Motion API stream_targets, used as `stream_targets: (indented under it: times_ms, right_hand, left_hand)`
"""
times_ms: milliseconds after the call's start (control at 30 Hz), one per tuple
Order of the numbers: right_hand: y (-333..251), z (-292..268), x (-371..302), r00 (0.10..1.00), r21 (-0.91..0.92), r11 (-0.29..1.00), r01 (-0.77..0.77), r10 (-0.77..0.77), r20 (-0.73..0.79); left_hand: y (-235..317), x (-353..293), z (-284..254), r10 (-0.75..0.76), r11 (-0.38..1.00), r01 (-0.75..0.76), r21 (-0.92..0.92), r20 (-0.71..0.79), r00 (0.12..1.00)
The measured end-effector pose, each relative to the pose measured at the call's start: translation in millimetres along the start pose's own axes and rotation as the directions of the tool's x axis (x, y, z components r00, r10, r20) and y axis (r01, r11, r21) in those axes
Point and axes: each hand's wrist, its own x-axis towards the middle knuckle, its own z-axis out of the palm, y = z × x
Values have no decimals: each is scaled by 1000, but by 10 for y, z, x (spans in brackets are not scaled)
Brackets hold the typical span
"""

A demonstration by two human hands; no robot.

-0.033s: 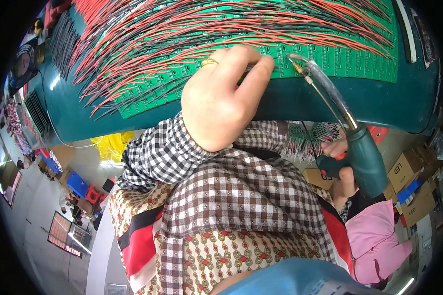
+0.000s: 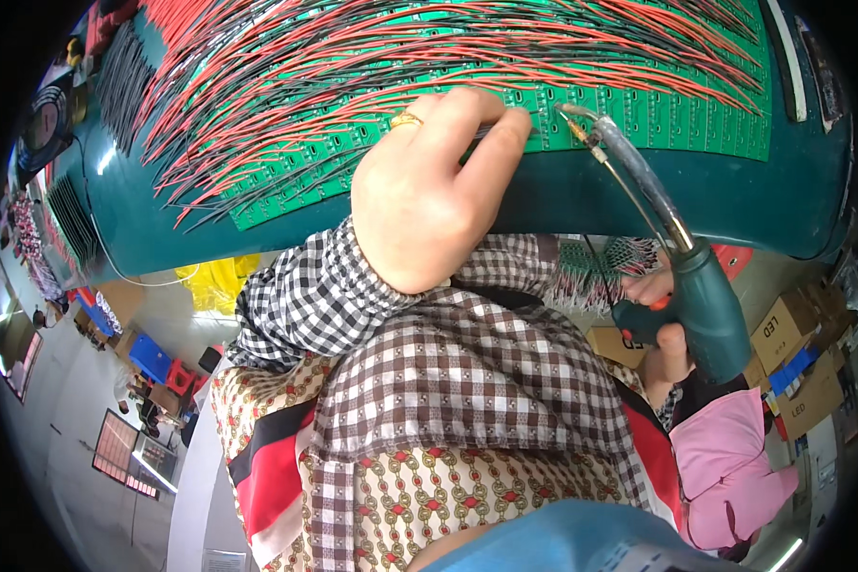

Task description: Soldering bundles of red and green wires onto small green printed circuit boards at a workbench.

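Note:
My left hand [image 2: 429,191], with a ring on one finger, rests at the near edge of a large green circuit board panel [image 2: 696,124]. Its thumb and fingers are pinched together. Black wires [image 2: 300,176] run in under it from the left, and a black one seems to lie in the pinch; the fingertips largely hide it. In my right hand [image 2: 672,355] is a dark green soldering gun [image 2: 713,310], the fingers wrapped round its grip. The gun's bent metal tube and thin solder feed point up-left, their tip just right of my left fingertips, over the board's near edge.
Rows of red and black wires [image 2: 429,57] cover the panel. Loose black wires [image 2: 124,91] and a stack of boards [image 2: 70,221] lie at the table's left. Below the dark green table [image 2: 582,186] are a yellow bag [image 2: 217,284] and cardboard boxes [image 2: 786,329].

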Motion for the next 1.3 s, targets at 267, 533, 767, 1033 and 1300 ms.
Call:
stream_targets:
  times_ms: [267,533,767,1033,1300]
  right_hand:
    - [-12,20,5,1000,23,999,-28,28,2]
    - [22,43,-40,995,167,983,-80,89,-50]
    - [-44,53,-12,994,55,994,-99,101,-31]
    - [34,39,-6,999,-32,999,34,-34,-8]
    - [-15,99,10,997,-58,998,-9,4,-74]
  left_hand:
    - [-50,-3,51,71,996,-68,54,-52,996]
    - [-45,0,45,53,997,-51,56,-39,998]
    - [4,10,-11,-22,1000,22,7,18,1000]
    - [24,17,-6,-39,999,39,16,5,999]
    - [19,12,5,-43,999,43,14,12,999]
